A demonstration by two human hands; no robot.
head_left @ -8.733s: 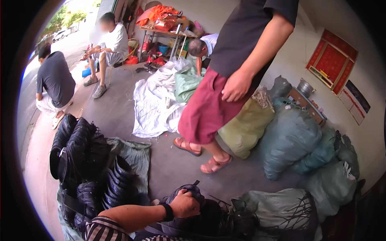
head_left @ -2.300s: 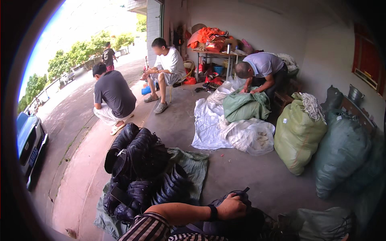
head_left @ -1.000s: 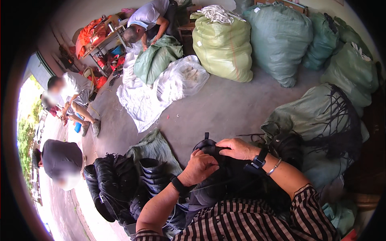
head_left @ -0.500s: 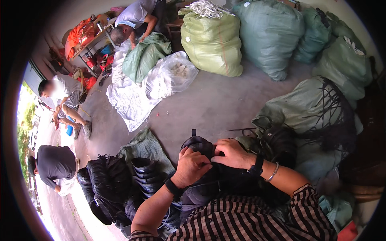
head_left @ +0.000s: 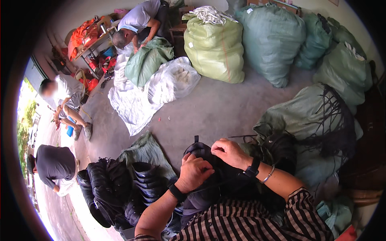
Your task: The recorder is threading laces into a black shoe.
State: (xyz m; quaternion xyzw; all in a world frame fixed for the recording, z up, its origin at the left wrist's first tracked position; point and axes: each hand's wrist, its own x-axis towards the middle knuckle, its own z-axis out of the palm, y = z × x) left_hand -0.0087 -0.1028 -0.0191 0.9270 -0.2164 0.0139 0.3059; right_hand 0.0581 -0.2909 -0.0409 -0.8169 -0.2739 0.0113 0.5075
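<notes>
In my lap is a black padded piece (head_left: 200, 149) with a small loop at its far end, shaped like a shoe upper. My left hand (head_left: 194, 173) is closed over its near left side, fingertips curled on the padding. Just to the right, my right hand (head_left: 230, 153) is pinched and slightly apart from the piece; whether a thread is between its fingertips is too small to tell. More black material lies under both wrists, partly hidden by my arms. Left of my left forearm stands a stack of nested black pieces (head_left: 148, 180).
A heap of black pieces (head_left: 106, 182) lies left, beside a green woven sack (head_left: 145, 150). A grey-green sack (head_left: 293, 104) with dark cords (head_left: 335, 116) lies right. Full sacks (head_left: 215, 50) line the back. One person (head_left: 140, 18) bends over a sack; two others (head_left: 56, 160) are left.
My right hand has lifted off the black padded piece and moved slightly away from my left hand. The left hand has opened its grip a little but stays on the piece.
</notes>
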